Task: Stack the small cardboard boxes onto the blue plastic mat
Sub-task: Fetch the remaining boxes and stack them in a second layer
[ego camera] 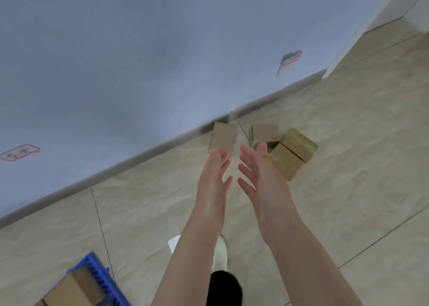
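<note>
Now at the fetching step: reaching toward three cardboard boxes (265, 132) on the floor (348, 143) by the wall (139, 50), well apart from the blue mat (99, 275), already loaded with one box (74, 287) at least. Reaching with left hand (216, 166) and right hand (257, 168) apart, fingers straight, holding nothing. Next, likely: press the nearest box (224, 137) from both sides, lift, carry to the mat.

Several boxes (293, 156) lie on the floor (348, 178) by the wall (162, 50), another box (74, 288) on the mat (104, 280) near-left.
</note>
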